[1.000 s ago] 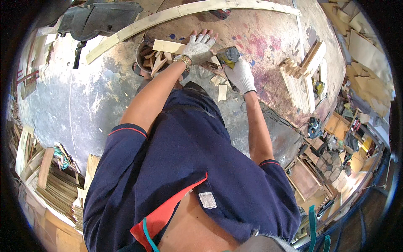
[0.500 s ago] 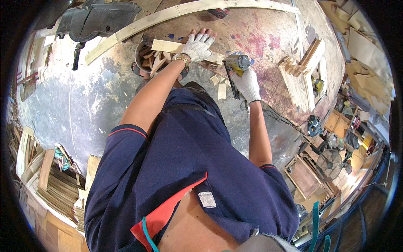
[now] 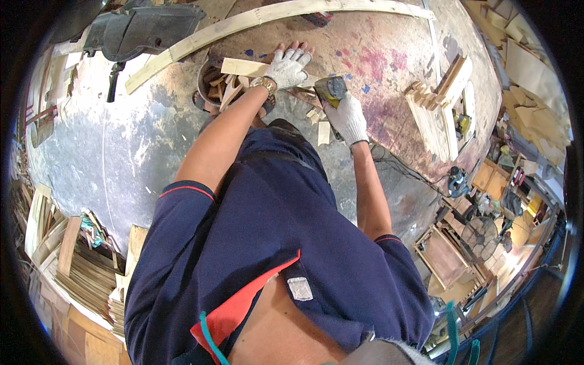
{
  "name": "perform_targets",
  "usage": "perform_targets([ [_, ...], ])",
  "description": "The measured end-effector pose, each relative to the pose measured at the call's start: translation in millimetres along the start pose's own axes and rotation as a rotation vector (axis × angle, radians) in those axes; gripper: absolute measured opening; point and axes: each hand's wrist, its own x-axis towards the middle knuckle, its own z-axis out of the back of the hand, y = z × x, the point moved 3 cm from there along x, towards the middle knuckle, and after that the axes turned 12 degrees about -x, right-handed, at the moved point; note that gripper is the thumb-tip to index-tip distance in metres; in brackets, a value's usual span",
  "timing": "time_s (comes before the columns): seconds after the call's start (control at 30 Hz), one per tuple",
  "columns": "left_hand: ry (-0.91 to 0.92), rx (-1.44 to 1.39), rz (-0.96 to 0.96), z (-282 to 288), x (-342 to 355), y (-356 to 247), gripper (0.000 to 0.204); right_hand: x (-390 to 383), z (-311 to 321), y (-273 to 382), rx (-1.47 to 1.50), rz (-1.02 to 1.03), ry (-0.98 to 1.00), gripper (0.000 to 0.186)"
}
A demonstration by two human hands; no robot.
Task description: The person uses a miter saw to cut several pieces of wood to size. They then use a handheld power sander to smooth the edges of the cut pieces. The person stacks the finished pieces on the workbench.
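My left hand point(image 3: 287, 68), in a white fingerless glove, lies with fingers spread on a short pale wooden board point(image 3: 243, 67), pressing it down. The board's left end reaches over a round bucket point(image 3: 201, 82) filled with wood offcuts point(image 3: 215, 82). In my gloved right hand point(image 3: 348, 118) is a yellow-and-grey power tool point(image 3: 332, 89), the fingers wrapped round its body. A dark, straight part runs along its left side. Its front is at the board's right end; whether it touches the wood I cannot tell. Small wood pieces point(image 3: 323, 132) lie on the floor just below.
A long curved wooden strip point(image 3: 243, 22) spans the far side. Stacked wooden pieces point(image 3: 431, 121) stand at right, beside a second yellow tool point(image 3: 464, 125). Cables point(image 3: 398, 165) trail toward a dark blue tool point(image 3: 457, 181). A dark plastic case point(image 3: 143, 30) lies far left.
My right hand has carried the power tool left and slightly toward the board's end. The left hand stays in place on the board.
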Motion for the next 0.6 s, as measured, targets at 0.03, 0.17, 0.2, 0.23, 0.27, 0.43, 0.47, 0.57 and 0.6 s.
perform_targets([
  [0.03, 0.005, 0.003, 0.001, 0, 0, 1, 0.078, 1, 2, 1, 0.009, -0.013, 0.008, 0.040],
  [0.17, 0.015, 0.006, 0.003, 2, -2, -2, 0.079, 3, 6, -1, 0.038, 0.011, -0.041, 0.040],
  [0.2, 0.014, 0.007, 0.000, 0, -1, -2, 0.079, 4, 7, 2, 0.013, -0.010, -0.019, 0.041],
  [0.23, 0.021, 0.000, 0.006, 0, 0, -1, 0.079, 6, 9, 6, -0.012, -0.032, 0.002, 0.042],
  [0.27, 0.024, -0.005, 0.011, 1, 2, 2, 0.079, 8, 12, 9, -0.038, -0.053, 0.019, 0.043],
  [0.43, -0.001, 0.009, 0.007, -6, -1, 3, 0.077, 5, -3, -21, 0.038, -0.013, -0.052, 0.043],
  [0.47, 0.006, 0.017, 0.009, -5, -1, 2, 0.077, 2, -3, -24, 0.064, -0.017, -0.065, 0.042],
  [0.57, 0.031, 0.014, 0.010, -2, -1, 0, 0.077, -5, -4, -26, 0.095, -0.017, -0.044, 0.044],
  [0.6, 0.041, -0.003, 0.009, 0, -1, 0, 0.077, -7, -3, -23, 0.107, -0.018, -0.047, 0.044],
])
